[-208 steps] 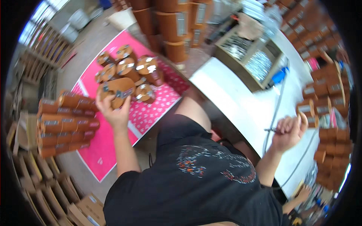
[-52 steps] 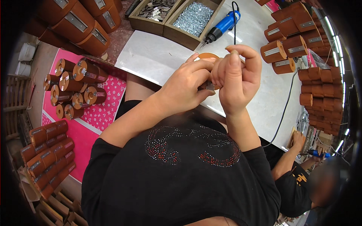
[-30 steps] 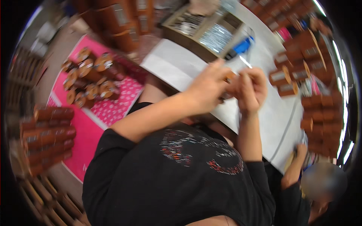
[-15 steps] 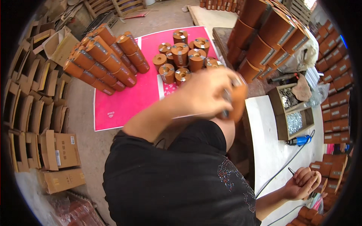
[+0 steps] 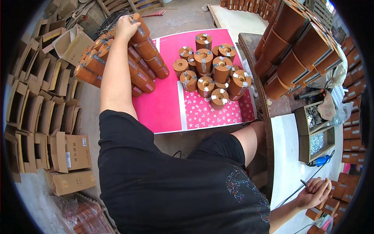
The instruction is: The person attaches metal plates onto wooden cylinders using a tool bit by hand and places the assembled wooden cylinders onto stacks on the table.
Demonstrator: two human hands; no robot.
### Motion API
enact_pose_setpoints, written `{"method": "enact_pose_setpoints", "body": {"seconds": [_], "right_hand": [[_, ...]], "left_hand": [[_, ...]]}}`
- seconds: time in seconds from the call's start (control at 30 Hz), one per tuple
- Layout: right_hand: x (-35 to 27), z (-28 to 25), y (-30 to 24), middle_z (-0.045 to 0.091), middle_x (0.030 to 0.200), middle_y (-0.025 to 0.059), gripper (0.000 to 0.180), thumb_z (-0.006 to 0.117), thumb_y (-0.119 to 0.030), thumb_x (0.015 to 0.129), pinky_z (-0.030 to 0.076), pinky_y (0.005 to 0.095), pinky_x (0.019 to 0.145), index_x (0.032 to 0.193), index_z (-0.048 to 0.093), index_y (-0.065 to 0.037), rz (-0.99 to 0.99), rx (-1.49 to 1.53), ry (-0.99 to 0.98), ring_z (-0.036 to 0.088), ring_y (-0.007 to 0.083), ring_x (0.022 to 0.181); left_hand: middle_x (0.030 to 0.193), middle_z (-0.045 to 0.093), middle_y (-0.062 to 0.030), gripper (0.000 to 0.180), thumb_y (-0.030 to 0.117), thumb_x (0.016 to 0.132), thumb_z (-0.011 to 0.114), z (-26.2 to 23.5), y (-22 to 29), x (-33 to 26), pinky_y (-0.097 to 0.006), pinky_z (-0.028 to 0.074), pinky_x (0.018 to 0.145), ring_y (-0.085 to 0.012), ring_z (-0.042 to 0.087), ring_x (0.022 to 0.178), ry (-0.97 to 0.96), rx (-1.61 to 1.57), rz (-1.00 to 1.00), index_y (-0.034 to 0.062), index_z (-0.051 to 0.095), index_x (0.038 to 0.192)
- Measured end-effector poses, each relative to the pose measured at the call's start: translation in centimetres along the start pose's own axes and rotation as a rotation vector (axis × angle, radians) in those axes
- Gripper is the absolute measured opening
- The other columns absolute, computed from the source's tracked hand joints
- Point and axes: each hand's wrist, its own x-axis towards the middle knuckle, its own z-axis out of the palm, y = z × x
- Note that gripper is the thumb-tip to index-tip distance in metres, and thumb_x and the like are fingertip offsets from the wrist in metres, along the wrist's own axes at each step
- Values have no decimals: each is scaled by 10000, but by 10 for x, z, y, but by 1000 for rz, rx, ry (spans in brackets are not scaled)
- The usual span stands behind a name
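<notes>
The left hand (image 5: 127, 28), its far side hidden, grips a brown cylinder (image 5: 142, 32) atop the stack (image 5: 155, 62) (cylinder mid-air, blurred, just before); the right hand (image 5: 315, 191) stays curled around a dark rod (image 5: 304, 182), mostly concealed.

L hand (image 5: 126, 28) gripped top end of a brown cylinder (image 5: 141, 32) atop the stack (image 5: 142, 81), L side of pink table (image 5: 166, 102); cylinder group (image 5: 203, 58) stood to R, approx. a dozen. R hand (image 5: 316, 193), fingers curled, held small dark item (image 5: 303, 182) over white worktop (image 5: 281, 152), nr blue corded tool (image 5: 320, 160) & wooden box (image 5: 303, 148) w/ metal bits. Cardboard boxes (image 5: 78, 152) far L.
</notes>
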Motion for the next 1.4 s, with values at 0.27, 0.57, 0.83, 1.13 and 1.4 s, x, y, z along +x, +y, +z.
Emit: {"method": "enact_pose_setpoints", "body": {"seconds": [0.27, 0.57, 0.83, 1.13, 1.4], "right_hand": [[3, 8, 7, 278, 527, -10, 169, 390, -123, 914, 245, 178, 392, 953, 484, 12, 9, -35, -2, 250, 55, 447], [4, 12, 10, 295, 515, -9, 162, 395, -130, 914, 248, 172, 386, 942, 489, -1, 15, -66, 1, 260, 54, 437], [4, 17, 11, 300, 516, -7, 163, 403, -129, 911, 251, 172, 385, 928, 498, 2, -11, -71, -16, 255, 55, 434], [2, 17, 9, 292, 507, -9, 164, 379, -95, 913, 251, 177, 379, 910, 502, 12, -5, 7, -10, 254, 56, 422], [-5, 12, 9, 295, 494, -12, 177, 385, -102, 909, 267, 178, 369, 938, 512, 17, -5, 4, -1, 269, 52, 411]], "left_hand": [[1009, 583, -181, 421, 335, 636, 700, 21, -19, 4, -383, 445, 799, -311, 552, 955, -142, 96, -136, 9, 609, 886], [906, 610, -193, 421, 337, 623, 707, 29, -28, 17, -384, 449, 776, -331, 576, 874, -133, 91, -22, 1, 605, 856], [922, 614, -181, 477, 422, 614, 696, 14, -27, 14, -373, 445, 775, -301, 585, 875, -249, 86, -71, 25, 596, 858], [1044, 572, -183, 522, 386, 652, 683, 5, -16, 12, -367, 435, 830, -291, 543, 993, -128, 173, -30, 15, 569, 1002], [925, 579, -159, 355, 254, 687, 668, 76, 136, -155, -365, 446, 762, -266, 567, 873, -694, -439, 120, 47, 567, 957]]}}
